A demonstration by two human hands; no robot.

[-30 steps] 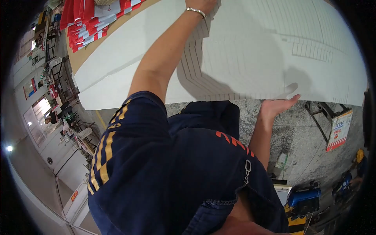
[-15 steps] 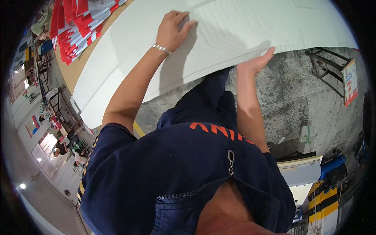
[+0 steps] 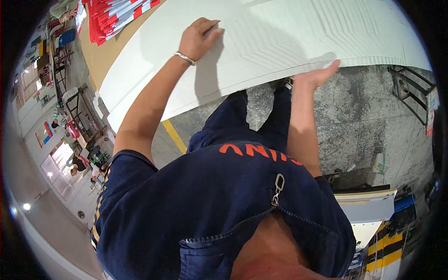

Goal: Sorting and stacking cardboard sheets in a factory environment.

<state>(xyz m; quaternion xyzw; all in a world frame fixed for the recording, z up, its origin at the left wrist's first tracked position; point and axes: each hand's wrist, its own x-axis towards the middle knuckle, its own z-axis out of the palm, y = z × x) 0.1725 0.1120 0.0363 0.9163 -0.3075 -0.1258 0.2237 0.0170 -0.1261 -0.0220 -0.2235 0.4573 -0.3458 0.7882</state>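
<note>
A large white sheet (image 3: 158,56) with a curved outline lies across the work table, with wavy ripples on its right half. My left hand (image 3: 198,41), a silver bangle at its wrist, rests on or just over the sheet. Its thumb and index finger are apart; the other fingers are bent and partly hidden. At the sheet's near edge, my right hand (image 3: 318,77) is stretched out flat, pointing right along the edge and seeming to touch it. Nothing shows gripped in either hand.
A stack of red and white printed pieces (image 3: 116,18) sits on the brown tabletop (image 3: 100,58) at the far left. A dark metal stand (image 3: 410,91) is on the floor at right. Close by my right elbow is a white cabinet-like unit (image 3: 364,207). Other people are distant at left.
The ripples in the sheet's right half have grown more marked. My right hand has shifted slightly right along the edge. The whole view has shifted slightly; my left hand keeps much the same pose.
</note>
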